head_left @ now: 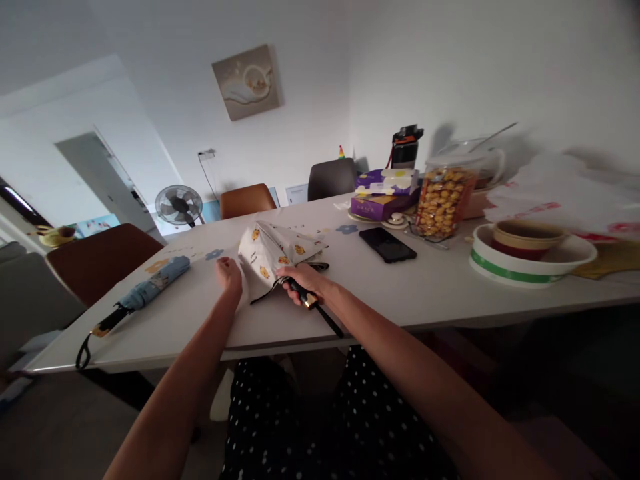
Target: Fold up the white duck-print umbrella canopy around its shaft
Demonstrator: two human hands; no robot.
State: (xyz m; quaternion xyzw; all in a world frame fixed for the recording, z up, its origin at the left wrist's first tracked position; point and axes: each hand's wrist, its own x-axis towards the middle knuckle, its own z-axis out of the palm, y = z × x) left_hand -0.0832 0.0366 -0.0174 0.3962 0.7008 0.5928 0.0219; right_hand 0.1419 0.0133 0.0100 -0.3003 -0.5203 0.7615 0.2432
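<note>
The mid-frame umbrella [263, 257] could be creased if its handle [309, 300], clasped by the right hand [303, 278], is twisted, any hold by the curled left hand [229, 274] being unclear.

White patterned folding umbrella [261, 257], black handle [303, 293] in the right hand [306, 279].
Its loose canopy [270, 241] rests on the bench [430, 300] beside the left hand [229, 273]; a furled blue umbrella [156, 283] lies left, a smartphone [388, 245] right.

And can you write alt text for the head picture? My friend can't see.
A person's right hand grips the black handle of a loosely folded white umbrella on a table, the left hand beside it. A furled blue umbrella lies left, a black smartphone right.
</note>
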